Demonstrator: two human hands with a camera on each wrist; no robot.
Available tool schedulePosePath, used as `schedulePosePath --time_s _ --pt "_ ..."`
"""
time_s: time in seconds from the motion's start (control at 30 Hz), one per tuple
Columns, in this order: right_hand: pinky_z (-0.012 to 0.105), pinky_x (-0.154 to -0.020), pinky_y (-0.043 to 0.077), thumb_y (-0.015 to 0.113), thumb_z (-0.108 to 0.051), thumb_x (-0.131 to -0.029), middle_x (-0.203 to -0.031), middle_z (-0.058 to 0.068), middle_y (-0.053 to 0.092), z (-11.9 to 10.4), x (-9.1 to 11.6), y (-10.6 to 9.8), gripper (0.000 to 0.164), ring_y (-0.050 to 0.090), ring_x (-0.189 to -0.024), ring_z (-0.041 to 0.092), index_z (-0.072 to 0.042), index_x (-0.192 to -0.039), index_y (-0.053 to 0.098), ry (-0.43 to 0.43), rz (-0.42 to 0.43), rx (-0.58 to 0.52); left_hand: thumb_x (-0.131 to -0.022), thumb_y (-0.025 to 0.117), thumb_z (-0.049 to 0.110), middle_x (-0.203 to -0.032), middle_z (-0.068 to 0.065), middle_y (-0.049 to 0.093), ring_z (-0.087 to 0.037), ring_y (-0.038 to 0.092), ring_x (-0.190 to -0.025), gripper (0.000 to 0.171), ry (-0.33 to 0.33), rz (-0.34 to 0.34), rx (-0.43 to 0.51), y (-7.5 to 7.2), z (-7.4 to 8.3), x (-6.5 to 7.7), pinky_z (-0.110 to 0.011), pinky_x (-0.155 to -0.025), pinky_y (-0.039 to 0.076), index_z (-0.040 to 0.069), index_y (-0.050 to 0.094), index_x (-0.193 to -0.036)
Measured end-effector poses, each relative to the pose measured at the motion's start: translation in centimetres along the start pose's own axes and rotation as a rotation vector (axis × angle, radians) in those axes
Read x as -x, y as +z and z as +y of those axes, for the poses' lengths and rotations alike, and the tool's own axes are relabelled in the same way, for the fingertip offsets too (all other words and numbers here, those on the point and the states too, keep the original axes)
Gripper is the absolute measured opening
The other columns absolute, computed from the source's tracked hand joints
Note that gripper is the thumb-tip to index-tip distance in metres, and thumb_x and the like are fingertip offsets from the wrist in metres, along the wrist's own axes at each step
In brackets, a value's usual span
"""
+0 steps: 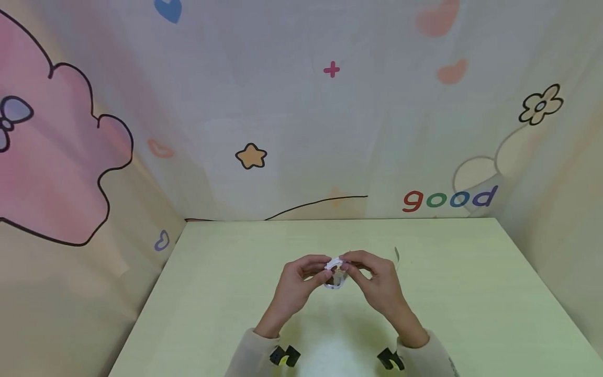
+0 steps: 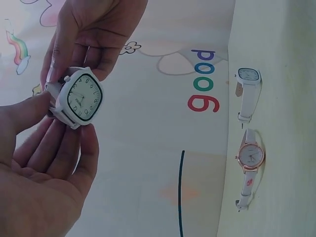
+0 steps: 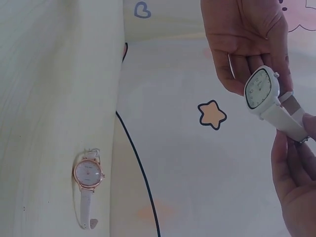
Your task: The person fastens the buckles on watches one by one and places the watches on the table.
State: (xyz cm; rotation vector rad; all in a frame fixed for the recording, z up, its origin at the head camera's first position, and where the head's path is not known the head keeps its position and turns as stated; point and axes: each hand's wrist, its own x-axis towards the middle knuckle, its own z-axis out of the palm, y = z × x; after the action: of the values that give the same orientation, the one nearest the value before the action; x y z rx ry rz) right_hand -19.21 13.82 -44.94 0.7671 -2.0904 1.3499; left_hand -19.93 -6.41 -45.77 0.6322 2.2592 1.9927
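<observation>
Both hands hold a white wristwatch [image 1: 333, 264] up over the table. Its case [image 2: 85, 98] is a rounded square with a dark ring round a pale dial and a crown on one side. My left hand [image 1: 296, 280] pinches one side of it between thumb and fingers. From the other side my right hand [image 1: 382, 280] grips the white strap [image 3: 282, 121], thumb and fingers closed on it. The strap is bent into a loop, and fingers hide part of it.
On the table [image 1: 212, 293] lie another white square wristwatch [image 2: 248, 75] and a rose-gold round wristwatch [image 2: 251, 156] with a pale strap, both away from the hands. Patterned cloth [image 1: 292, 104] stands behind the table and at its sides.
</observation>
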Motion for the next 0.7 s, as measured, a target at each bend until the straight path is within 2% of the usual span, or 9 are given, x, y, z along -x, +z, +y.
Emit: schedulePosePath --time_s 0.27,0.37,0.53,0.6,0.7 --pt "0.015 -0.078 0.054 0.071 0.01 -0.082 -0.095 0.009 0.074 -0.32 -0.38 -0.38 0.025 0.07 -0.085 0.015 -0.006 -0.101 0.073 -0.002 -0.055 -0.073 -0.095 0.065 0.014 -0.115 -0.011 0.071 -0.013 0.067 -0.102 0.026 0.075 0.002 -0.02 0.21 0.47 0.05 -0.027 -0.089 0.054 0.009 0.07 -0.12" --pt "0.018 -0.078 0.056 0.07 0.004 -0.086 -0.098 0.006 0.074 -0.48 -0.38 -0.31 0.025 0.07 -0.086 0.016 -0.007 -0.108 0.072 0.049 -0.075 -0.065 -0.095 0.065 0.018 -0.117 -0.011 0.071 -0.014 0.068 -0.1 0.027 0.089 0.026 -0.023 0.42 0.52 -0.04 -0.027 -0.088 0.055 0.009 0.07 -0.12" --pt "0.019 -0.08 0.056 0.071 -0.011 -0.09 -0.104 0.006 0.073 -0.49 -0.1 0.06 0.041 0.071 -0.089 0.015 -0.014 -0.13 0.06 0.212 -0.1 -0.005 -0.094 0.067 0.024 -0.116 -0.013 0.071 -0.016 0.068 -0.103 0.028 0.071 0.127 0.032 0.76 0.65 -0.27 -0.026 -0.085 0.057 0.008 0.07 -0.117" --pt "0.019 -0.078 0.056 0.071 -0.015 -0.09 -0.104 0.006 0.073 -0.5 -0.04 0.24 0.042 0.071 -0.09 0.015 -0.016 -0.131 0.059 0.254 -0.11 -0.001 -0.093 0.067 0.023 -0.115 -0.014 0.071 -0.016 0.068 -0.103 0.027 0.058 0.155 0.044 0.7 0.62 -0.26 -0.026 -0.086 0.057 0.009 0.07 -0.116" --pt "0.021 -0.075 0.057 0.07 -0.014 -0.091 -0.102 0.005 0.073 -0.6 -0.09 0.47 0.037 0.072 -0.09 0.018 -0.015 -0.127 0.063 0.253 -0.109 -0.012 -0.094 0.067 0.023 -0.113 -0.013 0.07 -0.014 0.067 -0.1 0.025 0.034 0.153 0.027 0.44 0.48 -0.1 -0.024 -0.084 0.057 0.012 0.069 -0.116"
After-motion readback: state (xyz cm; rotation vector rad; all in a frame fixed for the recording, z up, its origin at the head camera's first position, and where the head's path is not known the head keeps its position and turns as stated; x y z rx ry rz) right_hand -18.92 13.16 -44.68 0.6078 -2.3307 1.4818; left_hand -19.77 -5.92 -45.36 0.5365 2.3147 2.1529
